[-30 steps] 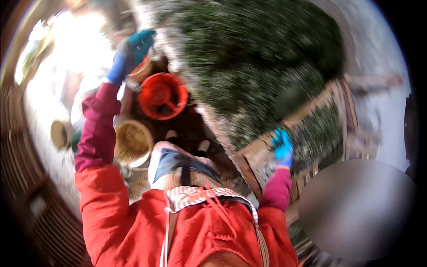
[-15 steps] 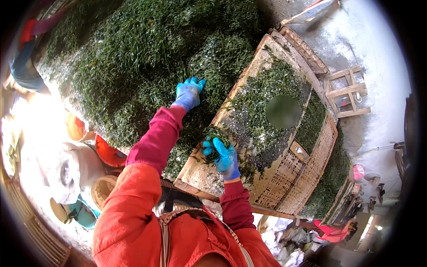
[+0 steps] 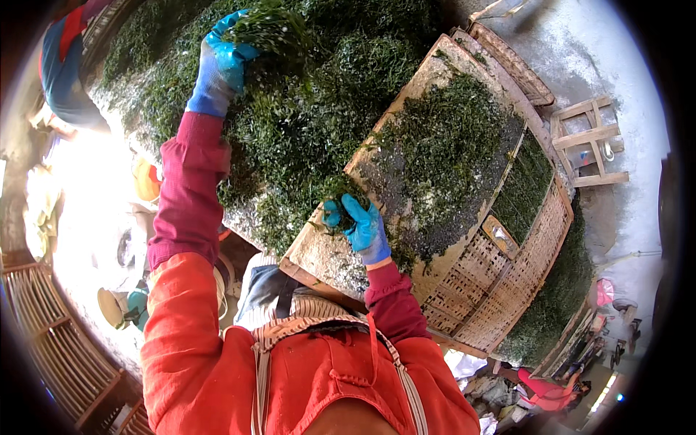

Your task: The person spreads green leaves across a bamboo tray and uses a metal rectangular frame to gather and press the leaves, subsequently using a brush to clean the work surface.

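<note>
My left hand (image 3: 226, 64), in a blue rubber-coated glove, is raised over the far left of a large heap of dark green sprigs (image 3: 297, 127). Its fingers are closed on a loose clump of sprigs (image 3: 272, 32), blurred by motion. My right hand (image 3: 365, 230), gloved alike, is over the near left edge of a pale wooden board (image 3: 319, 250). Thumb and fingers there hold a smaller bunch of sprigs (image 3: 348, 190). Beyond it on the board lies a spread pile of sprigs (image 3: 449, 141) with white grains among them.
A woven tray (image 3: 464, 290) with wooden bars adjoins the board's right side. A wooden stool (image 3: 589, 138) stands by the pale wall. At the lower left is a slatted rack (image 3: 61, 341). Another person's blue clothing (image 3: 69, 76) shows upper left; a person in pinkish red (image 3: 547, 391) is lower right.
My left hand has gone from the middle of the heap to the far left and up, and now grips a clump. My right hand keeps its bunch at the board's edge. The view has shifted slightly.
</note>
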A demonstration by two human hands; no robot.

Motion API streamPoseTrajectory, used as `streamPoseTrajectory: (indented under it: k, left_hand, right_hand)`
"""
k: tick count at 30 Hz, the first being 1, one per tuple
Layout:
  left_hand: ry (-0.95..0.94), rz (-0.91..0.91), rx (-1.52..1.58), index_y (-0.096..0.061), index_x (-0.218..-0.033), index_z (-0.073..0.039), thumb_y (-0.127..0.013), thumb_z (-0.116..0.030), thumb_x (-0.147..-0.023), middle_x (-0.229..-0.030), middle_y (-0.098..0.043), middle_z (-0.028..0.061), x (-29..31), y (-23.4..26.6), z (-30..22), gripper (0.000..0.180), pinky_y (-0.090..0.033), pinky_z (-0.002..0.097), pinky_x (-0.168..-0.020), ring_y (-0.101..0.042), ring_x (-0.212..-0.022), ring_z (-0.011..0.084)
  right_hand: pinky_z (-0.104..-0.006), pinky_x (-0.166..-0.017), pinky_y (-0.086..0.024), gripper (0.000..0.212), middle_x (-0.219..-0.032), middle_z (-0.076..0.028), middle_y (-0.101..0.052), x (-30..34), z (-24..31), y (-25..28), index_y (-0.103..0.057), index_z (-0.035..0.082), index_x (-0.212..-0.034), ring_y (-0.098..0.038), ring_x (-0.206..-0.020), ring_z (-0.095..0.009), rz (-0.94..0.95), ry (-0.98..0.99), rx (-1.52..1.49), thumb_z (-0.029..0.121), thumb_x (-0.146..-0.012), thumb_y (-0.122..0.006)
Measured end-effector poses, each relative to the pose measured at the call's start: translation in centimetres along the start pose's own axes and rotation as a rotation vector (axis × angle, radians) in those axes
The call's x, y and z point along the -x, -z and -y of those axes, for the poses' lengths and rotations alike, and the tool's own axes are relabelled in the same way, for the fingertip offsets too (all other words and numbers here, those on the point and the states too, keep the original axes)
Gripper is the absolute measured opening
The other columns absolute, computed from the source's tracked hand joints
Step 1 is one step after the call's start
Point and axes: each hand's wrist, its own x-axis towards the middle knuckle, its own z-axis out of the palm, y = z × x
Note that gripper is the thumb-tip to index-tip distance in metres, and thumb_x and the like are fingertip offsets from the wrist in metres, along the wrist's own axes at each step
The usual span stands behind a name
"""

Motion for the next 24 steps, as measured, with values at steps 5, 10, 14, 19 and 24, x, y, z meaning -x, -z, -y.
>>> streamPoseTrajectory:
  k: [5, 10, 14, 19, 24]
  left_hand:
    - [0.265, 0.116, -0.134, -0.054, -0.136, 0.0, -0.062, 0.014, -0.082, -0.104, -0.073, 0.0119, 0.8, -1.3, 0.3, 0.056, -0.059, 0.0271, -0.071, -0.071, -0.079, 0.0175]
    - [-0.846, 0.43, -1.018, -0.064, -0.119, 0.001, -0.069, -0.009, -0.081, -0.089, -0.071, 0.0133, -3.2, 0.7, -1.4, 0.04, -0.057, 0.0342, -0.067, -0.069, -0.072, 0.0233]
    - [-1.099, 0.425, -0.845, -0.066, -0.114, -0.001, -0.064, -0.009, -0.086, -0.099, -0.071, 0.0075, -4.5, -2.4, -6.0, 0.029, -0.055, 0.0352, -0.08, -0.068, -0.086, 0.0208]
    - [-0.071, 0.206, -1.181, -0.061, -0.125, 0.001, -0.074, -0.042, -0.084, -0.104, -0.071, 0.0216, -1.5, 4.9, 1.2, 0.061, -0.056, 0.0424, -0.085, -0.07, -0.096, 0.0356]
    - [0.274, 0.348, -1.247, -0.056, -0.136, -0.005, -0.072, -0.06, -0.084, -0.118, -0.069, 0.0238, 3.7, 10.0, 3.3, 0.077, -0.051, 0.0446, -0.098, -0.066, -0.114, 0.0362]
  right_hand:
    - [-0.042, -0.083, -0.062, 0.036, -0.106, -0.015, -0.074, -1.0, 4.9, -5.2, -0.066, 0.002, -0.12, -0.074, -0.089, -0.026, -0.077, 0.161, 0.145, 0.027, -0.094, -0.069]
    - [-0.0365, -0.096, -0.055, 0.04, -0.119, -0.013, -0.069, -6.8, 10.0, -12.3, -0.062, 0.003, -0.129, -0.068, -0.109, -0.023, 0.122, 0.393, 0.375, 0.029, -0.099, -0.062]
    - [-0.0311, -0.074, -0.058, 0.025, -0.097, -0.012, -0.074, -14.4, 7.9, -13.9, -0.067, 0.003, -0.12, -0.072, -0.088, -0.018, 0.273, 0.352, 0.263, 0.013, -0.097, -0.064]
    - [-0.0248, -0.049, -0.053, 0.025, -0.081, -0.015, -0.073, -14.5, 11.5, -15.9, -0.069, -0.003, -0.112, -0.067, -0.058, -0.016, 0.261, 0.033, 0.713, 0.016, -0.096, -0.066]
    - [-0.0345, -0.07, -0.057, 0.036, -0.102, -0.016, -0.074, -15.0, 16.7, -12.6, -0.067, -0.005, -0.116, -0.07, -0.078, -0.019, 0.424, -0.019, 0.377, 0.026, -0.097, -0.067]
